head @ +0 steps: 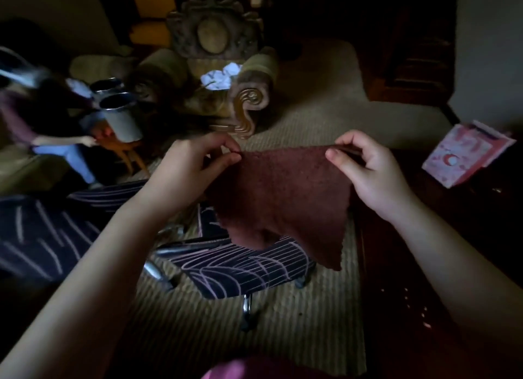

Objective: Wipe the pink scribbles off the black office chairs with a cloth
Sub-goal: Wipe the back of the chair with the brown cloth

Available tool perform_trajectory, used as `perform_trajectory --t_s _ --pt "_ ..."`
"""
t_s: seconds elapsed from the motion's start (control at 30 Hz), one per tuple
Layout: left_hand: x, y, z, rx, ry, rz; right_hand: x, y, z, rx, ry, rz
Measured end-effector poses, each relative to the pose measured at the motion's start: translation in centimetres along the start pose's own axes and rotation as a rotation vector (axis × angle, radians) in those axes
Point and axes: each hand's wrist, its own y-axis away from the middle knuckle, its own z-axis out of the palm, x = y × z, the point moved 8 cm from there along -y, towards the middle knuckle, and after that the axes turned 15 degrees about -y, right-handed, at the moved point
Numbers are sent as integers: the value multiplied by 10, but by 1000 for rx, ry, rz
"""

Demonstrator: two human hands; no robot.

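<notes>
A dark red cloth [283, 197] hangs spread out in front of me. My left hand [195, 166] pinches its upper left corner and my right hand [365, 169] pinches its upper right corner. Below the cloth stands a black office chair seat [243, 268] covered with pink scribbled lines. A second black chair [45, 231] with pink strokes sits at the left, partly cut off by my left arm.
A carved armchair [226, 75] with white crumpled paper stands at the back. Metal cups [121, 109] and a small figure in blue are at the left. A pink box [464, 155] lies on dark furniture at the right. Striped carpet [198, 336] covers the floor.
</notes>
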Motion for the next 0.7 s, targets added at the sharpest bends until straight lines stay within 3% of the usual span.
perform_trajectory --t_s 0.13,0.33,0.5,0.7 --pt "-22 23 -4 -4 -84 -98 29 -8 25 -29 -18 23" --pt "-67 33 66 -178 -233 -248 104 -9 60 -5 193 83" --pt "-91 31 108 -171 -389 -374 156 -8 60 62 342 171" --pt "-75 66 166 -309 -258 -184 180 12 68 84 513 167"
